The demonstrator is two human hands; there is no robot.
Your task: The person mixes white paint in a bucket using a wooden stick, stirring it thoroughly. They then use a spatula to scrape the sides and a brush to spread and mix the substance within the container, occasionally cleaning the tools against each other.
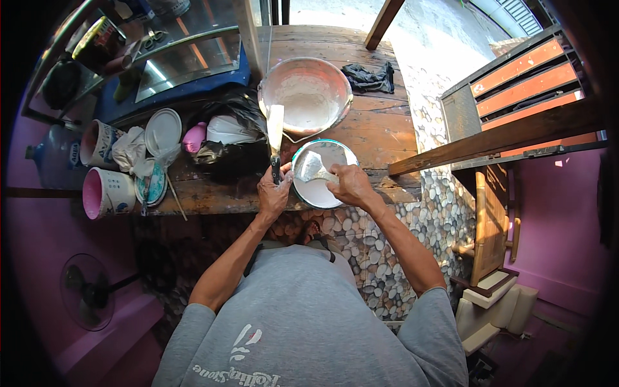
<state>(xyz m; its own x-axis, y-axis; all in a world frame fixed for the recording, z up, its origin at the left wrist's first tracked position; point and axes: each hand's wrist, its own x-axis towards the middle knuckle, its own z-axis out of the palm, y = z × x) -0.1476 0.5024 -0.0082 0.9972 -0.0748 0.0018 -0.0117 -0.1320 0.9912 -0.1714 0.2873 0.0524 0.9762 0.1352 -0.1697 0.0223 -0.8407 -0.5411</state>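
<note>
Two putty knives point(275, 138), one in each hand; two hands, left hand point(273, 192) and right hand point(351, 184); one large metal bowl point(308, 90); one small round tub of white paste point(320, 174); two paint pots point(106, 191) at the bench's left end; one loose lid point(162, 131); one dark rag point(370, 79); one fan point(87, 291) on the floor

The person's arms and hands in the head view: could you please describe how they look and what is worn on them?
Both forearms are bare and lean, coming up from the lower edge. The left hand and right hand wear no gloves, and no watch or ring can be made out. Short grey sleeves of a T-shirt end above the elbows. The shirt carries a pale printed design low on the chest.
</note>
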